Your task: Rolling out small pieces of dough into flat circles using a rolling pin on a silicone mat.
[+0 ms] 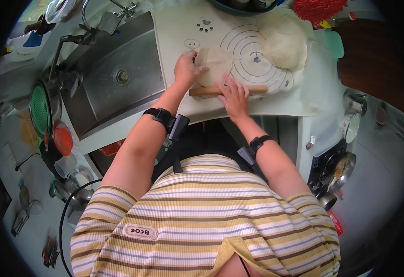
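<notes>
A flattened piece of pale dough point(215, 57) lies on a printed silicone pastry mat point(174, 24). My left hand point(187, 69), dusted with flour, is at the dough's left edge, thumb over the top and fingers curled at the rim. Nearer my body, a wooden rolling pin point(257, 89) lies crosswise along the near edge of the dough. My right hand point(235, 95) lies over the pin with its fingers spread, the tips reaching the dough's near right edge; they are slightly blurred. More dough point(286, 50), in rounded overlapping pieces, sits at the mat's far right.
A stainless steel sink point(125, 100) adjoins the mat on the left, with a faucet point(87, 36) behind it. A dark bowl point(243, 10) and a red shaggy cloth point(317, 10) stand at the back. To the right are a brown board point(371, 59) and a pan point(343, 169) on a stove.
</notes>
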A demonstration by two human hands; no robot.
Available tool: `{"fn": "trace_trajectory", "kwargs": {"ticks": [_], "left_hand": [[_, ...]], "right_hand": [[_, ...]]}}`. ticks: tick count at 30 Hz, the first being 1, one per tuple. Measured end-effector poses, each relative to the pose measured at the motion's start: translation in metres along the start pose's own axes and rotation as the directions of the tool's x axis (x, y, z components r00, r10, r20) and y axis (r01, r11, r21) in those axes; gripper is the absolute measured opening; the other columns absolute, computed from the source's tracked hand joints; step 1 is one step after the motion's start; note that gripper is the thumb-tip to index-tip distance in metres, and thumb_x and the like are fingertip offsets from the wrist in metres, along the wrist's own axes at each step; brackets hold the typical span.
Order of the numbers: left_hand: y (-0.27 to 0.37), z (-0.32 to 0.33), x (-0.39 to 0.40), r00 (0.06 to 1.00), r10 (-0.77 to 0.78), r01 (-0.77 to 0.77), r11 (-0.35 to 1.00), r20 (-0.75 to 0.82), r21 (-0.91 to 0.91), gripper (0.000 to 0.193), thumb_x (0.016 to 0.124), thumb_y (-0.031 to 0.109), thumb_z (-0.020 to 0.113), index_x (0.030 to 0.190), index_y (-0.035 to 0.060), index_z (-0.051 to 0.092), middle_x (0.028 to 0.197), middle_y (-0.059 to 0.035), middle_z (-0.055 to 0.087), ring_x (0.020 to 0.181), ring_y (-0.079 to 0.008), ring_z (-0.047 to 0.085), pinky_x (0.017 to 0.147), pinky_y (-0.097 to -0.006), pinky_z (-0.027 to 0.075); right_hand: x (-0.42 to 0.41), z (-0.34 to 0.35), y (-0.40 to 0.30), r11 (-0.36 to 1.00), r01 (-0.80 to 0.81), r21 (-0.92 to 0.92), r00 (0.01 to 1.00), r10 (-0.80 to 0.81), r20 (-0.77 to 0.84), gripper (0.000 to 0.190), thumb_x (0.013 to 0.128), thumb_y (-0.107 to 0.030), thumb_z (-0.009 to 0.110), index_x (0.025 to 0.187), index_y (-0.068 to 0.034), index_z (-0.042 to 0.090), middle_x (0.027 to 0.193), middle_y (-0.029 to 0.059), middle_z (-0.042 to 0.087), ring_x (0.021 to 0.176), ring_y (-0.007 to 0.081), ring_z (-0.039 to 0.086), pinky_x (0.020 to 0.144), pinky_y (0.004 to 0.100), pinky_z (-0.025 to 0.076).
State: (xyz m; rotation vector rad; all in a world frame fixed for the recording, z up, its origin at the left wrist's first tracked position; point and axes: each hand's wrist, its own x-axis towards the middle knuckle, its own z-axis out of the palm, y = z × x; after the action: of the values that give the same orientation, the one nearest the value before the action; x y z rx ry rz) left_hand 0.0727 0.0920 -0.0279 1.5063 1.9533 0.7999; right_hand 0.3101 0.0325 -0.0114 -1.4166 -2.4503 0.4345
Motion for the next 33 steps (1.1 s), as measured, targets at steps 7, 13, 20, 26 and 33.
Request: {"fn": "trace_trajectory", "kwargs": {"ticks": [7,13,20,26,33], "left_hand": [[0.006,0.018,0.000,0.996,-0.092,0.083,0.950,-0.015,-0.302,0.022,0.081,0.006,0.082,0.094,0.0000,0.067,0.084,-0.0092,0.073,0.073,-0.0171,0.067,0.070,-0.0333,0.054],[-0.005,0.036,0.026,0.829,-0.508,0.279,0.736,-0.232,-0.617,0.022,0.087,0.008,0.080,0.104,0.0002,0.068,0.090,-0.0081,0.076,0.076,-0.0147,0.069,0.071,-0.0303,0.055],[0.019,0.017,-0.011,0.950,-0.259,0.293,0.934,0.177,-0.207,0.035,0.077,0.018,0.087,0.103,-0.0029,0.077,0.088,-0.0129,0.078,0.077,-0.0233,0.073,0.074,-0.0376,0.057],[0.033,0.001,0.028,0.965,-0.200,0.177,0.974,0.168,0.142,0.041,0.079,0.037,0.084,0.095,-0.0003,0.079,0.080,-0.0217,0.072,0.076,-0.0393,0.070,0.071,-0.0455,0.054],[0.052,0.026,0.079,0.977,0.005,-0.016,0.999,0.213,0.049,0.038,0.081,0.034,0.082,0.102,0.0020,0.080,0.085,-0.0212,0.074,0.078,-0.0382,0.071,0.075,-0.0449,0.055]], "right_hand": [[0.004,-0.015,0.040,0.989,-0.042,0.138,0.999,0.041,0.010,0.045,0.073,-0.006,0.081,0.113,-0.025,0.074,0.111,-0.0004,0.061,0.113,0.0258,0.057,0.102,0.0458,0.039],[0.011,-0.030,0.036,0.985,0.012,0.173,0.996,-0.027,0.086,0.037,0.074,-0.010,0.083,0.107,-0.025,0.074,0.108,0.0004,0.059,0.114,0.0254,0.056,0.101,0.0450,0.038],[0.016,-0.013,0.029,0.988,-0.108,0.110,0.986,0.120,-0.115,0.058,0.088,-0.024,0.076,0.142,-0.017,0.056,0.144,0.0076,0.053,0.136,0.0310,0.048,0.115,0.0519,0.032],[0.098,0.012,0.039,0.954,-0.179,-0.241,0.978,0.146,-0.148,0.066,0.098,-0.027,0.061,0.158,-0.011,0.039,0.166,0.0092,0.039,0.154,0.0310,0.034,0.128,0.0564,0.020],[0.137,0.012,0.045,0.966,-0.211,-0.152,0.966,0.183,-0.181,0.069,0.097,-0.026,0.062,0.161,-0.013,0.038,0.165,0.0079,0.042,0.151,0.0303,0.039,0.126,0.0572,0.023]]}}
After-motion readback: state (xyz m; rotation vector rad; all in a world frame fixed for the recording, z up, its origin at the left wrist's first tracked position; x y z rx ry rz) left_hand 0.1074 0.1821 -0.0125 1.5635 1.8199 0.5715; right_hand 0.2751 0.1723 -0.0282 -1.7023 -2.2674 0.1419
